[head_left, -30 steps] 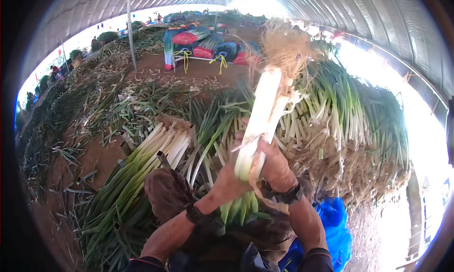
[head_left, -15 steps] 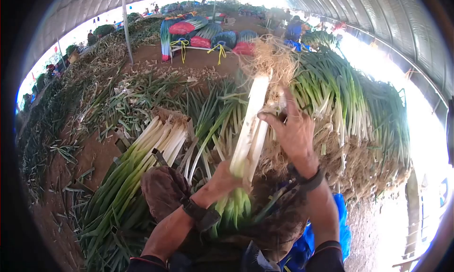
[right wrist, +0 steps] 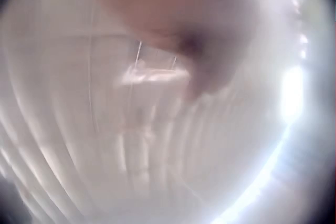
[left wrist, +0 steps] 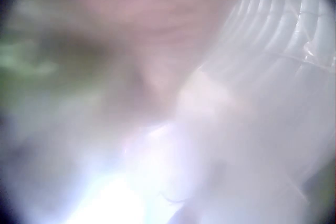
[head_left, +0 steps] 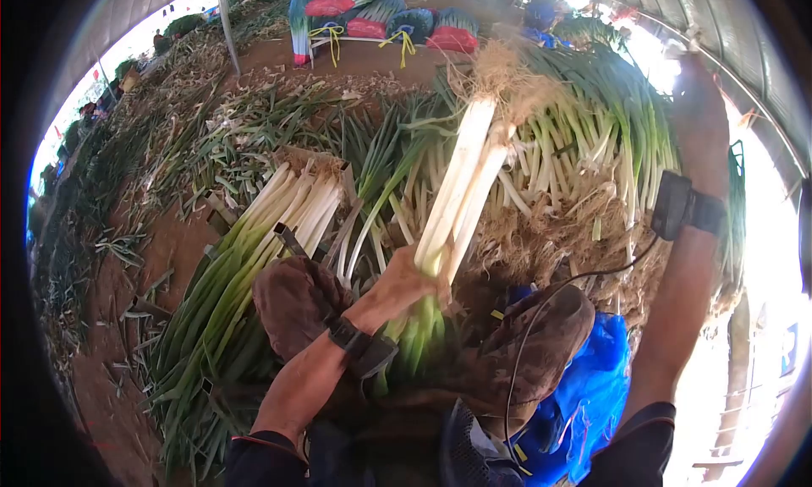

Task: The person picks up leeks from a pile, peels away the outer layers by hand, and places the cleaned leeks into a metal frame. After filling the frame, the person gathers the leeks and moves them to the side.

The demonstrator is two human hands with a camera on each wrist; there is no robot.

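Observation:
In the head view my left hand [head_left: 404, 280] grips a bundle of leeks [head_left: 457, 191] around the lower white stalks, roots up and green leaves hanging below the hand. The left wrist view is badly blurred, with part of the hand [left wrist: 157, 29] at the top. Far from the bundle, my right hand [head_left: 700, 106] is raised at the upper right. In the right wrist view that hand [right wrist: 205, 29] is blurred beside a pale scrap [right wrist: 152, 75]; whether the fingers hold the scrap cannot be seen.
Trimmed leeks [head_left: 288, 199] lie in a metal rack at the left. A big heap of rooted leeks [head_left: 592, 132] stands ahead and right. Bagged leeks [head_left: 368, 26] sit at the back. Blue plastic [head_left: 584, 402] lies by the right knee, and a cable [head_left: 541, 305] runs to the right wrist.
My right hand has left the stalks and swung up to the far right. My left hand keeps its grip low on the bundle. The head view has tilted down.

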